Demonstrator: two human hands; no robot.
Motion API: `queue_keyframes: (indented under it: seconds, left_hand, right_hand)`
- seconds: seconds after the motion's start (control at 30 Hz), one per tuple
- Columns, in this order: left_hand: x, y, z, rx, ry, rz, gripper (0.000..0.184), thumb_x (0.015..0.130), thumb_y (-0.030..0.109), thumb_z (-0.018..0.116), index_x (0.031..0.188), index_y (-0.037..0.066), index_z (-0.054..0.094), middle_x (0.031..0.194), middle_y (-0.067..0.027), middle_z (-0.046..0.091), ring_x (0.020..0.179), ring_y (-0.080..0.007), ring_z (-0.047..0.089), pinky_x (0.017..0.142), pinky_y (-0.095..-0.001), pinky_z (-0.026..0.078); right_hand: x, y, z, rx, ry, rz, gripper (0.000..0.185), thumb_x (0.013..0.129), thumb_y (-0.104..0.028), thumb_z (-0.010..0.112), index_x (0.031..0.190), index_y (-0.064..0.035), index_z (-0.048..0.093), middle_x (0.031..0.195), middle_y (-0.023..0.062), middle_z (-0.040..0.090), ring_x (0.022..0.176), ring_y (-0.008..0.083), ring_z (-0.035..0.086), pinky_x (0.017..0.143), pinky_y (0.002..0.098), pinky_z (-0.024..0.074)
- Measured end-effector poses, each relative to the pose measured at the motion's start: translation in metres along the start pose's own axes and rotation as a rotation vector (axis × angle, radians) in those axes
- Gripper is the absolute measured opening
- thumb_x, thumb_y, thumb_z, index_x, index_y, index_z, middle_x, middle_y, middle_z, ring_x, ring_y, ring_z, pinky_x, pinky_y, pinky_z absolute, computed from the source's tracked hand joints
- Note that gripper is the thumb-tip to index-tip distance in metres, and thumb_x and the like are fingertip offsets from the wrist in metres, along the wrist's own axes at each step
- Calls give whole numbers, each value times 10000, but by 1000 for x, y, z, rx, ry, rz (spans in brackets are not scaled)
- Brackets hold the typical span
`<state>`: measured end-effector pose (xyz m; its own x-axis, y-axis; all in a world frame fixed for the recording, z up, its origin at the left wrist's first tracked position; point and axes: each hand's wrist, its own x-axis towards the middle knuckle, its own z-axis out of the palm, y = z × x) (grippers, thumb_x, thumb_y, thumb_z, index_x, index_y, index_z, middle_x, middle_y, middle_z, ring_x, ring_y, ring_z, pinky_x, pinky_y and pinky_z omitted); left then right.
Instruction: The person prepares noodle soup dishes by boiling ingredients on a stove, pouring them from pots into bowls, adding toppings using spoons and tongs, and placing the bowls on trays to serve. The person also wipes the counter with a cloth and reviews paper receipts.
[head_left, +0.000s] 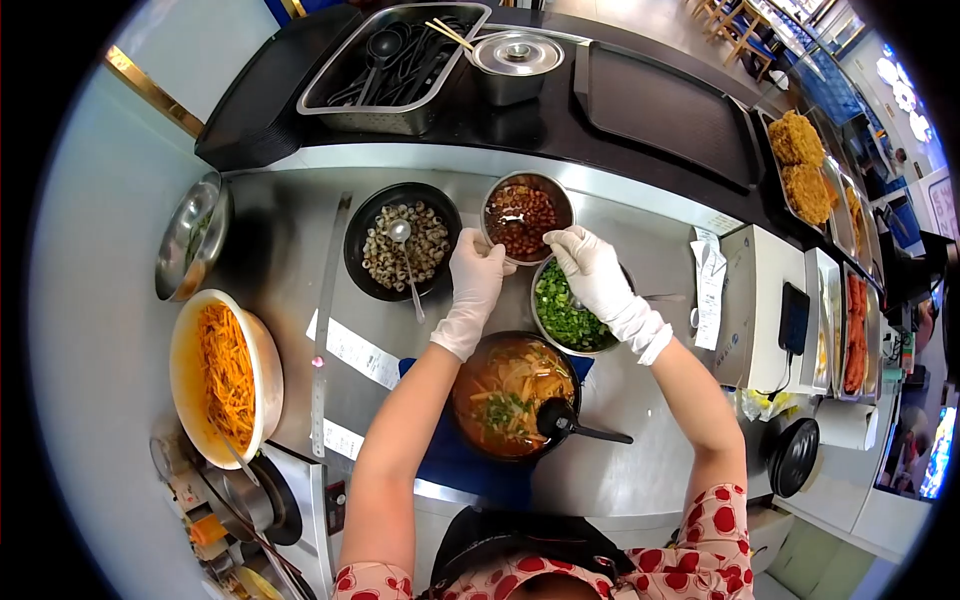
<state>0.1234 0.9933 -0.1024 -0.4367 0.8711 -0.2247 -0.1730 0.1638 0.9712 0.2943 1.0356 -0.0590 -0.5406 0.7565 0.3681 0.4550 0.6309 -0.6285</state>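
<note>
Both my hands wear white gloves. My left hand (478, 278) is closed at the lower left rim of a small steel bowl of peanuts (522, 222), gripping its edge. With finger and thumb pinched together, my right hand (592, 272) holds the bowl's right rim. Its palm hangs over a steel bowl of chopped green onions (562, 310), hiding part of it; a spoon handle (664, 297) sticks out to the right. Nearer me, a black bowl of reddish noodle soup (510, 385) holds a black ladle (575, 422). To the left, snails fill a black bowl (385, 270) with a metal spoon (408, 255).
A white bowl of orange shreds (262, 350) stands at the left, below a steel bowl (185, 245). Paper slips (355, 350) lie on the steel counter. Behind are a utensil tray (310, 105), a lidded pot (517, 60) and a black tray (660, 110). A phone (792, 315) rests at the right.
</note>
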Motion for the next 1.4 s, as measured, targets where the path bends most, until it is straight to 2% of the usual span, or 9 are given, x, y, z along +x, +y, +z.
queue_keyframes:
  seconds: [0.17,0.37,0.57,0.67,0.77,1.07,1.23,1.33,1.4]
  left_hand:
    - [-2,2,-3,-28,-12,-34,121,869,-23,555,940,-24,456,826,-116,569,636,-183,637,545,-270,579]
    - [0,2,-13,-98,0,-120,133,890,3,562,961,-37,456,841,-129,575,657,-195,643,552,-278,582]
    - [-8,8,-26,7,-26,-149,134,924,97,557,886,-15,495,792,-105,604,665,-178,651,539,-254,547]
    - [-19,20,-41,133,-28,-112,312,924,81,553,1174,-81,466,851,-149,617,553,-172,616,473,-247,504]
    - [-24,3,-66,247,29,111,323,927,92,540,1201,-62,466,850,-131,623,532,-124,570,446,-226,438]
    - [-73,42,-124,98,139,111,291,908,72,557,1177,-17,492,871,-104,633,530,-85,548,459,-206,426]
    - [-82,33,-145,115,170,70,280,912,69,539,1174,-20,495,871,-86,634,534,-82,541,456,-202,412]
    - [-87,33,-150,179,191,79,257,935,93,528,1160,-28,505,870,-66,647,574,-74,547,508,-195,421]
    - [-84,25,-156,147,221,85,244,920,80,542,1141,-20,520,840,-61,629,559,-77,541,499,-198,418]
  right_hand:
    - [7,4,10,671,114,685,148,953,-98,532,997,-14,646,722,24,604,623,69,546,579,210,455]
    - [7,17,7,768,239,721,131,955,-99,530,953,-20,634,684,1,597,537,56,514,487,189,410]
    - [5,5,-9,781,263,654,138,953,-113,550,966,-2,631,697,9,606,557,56,520,504,183,414]
    - [-1,-15,-29,769,273,621,150,956,-114,552,969,14,630,725,16,617,568,55,519,522,182,416]
    - [-18,-44,-54,767,246,584,161,954,-102,552,1005,25,636,740,20,624,597,56,527,556,182,427]
    - [-135,-114,-80,758,-12,535,168,950,-90,554,1047,35,613,907,80,644,723,94,567,661,217,481]
    - [-167,-126,-72,-49,-356,-362,252,748,-27,623,1000,-21,624,847,96,609,739,275,590,669,359,510]
    - [-150,-122,-75,-102,-220,-400,253,744,-23,621,998,-22,620,851,100,610,748,260,589,653,366,498]
    - [-120,-123,-73,-189,35,-269,121,843,0,580,949,-12,636,830,124,611,748,265,602,652,344,501]
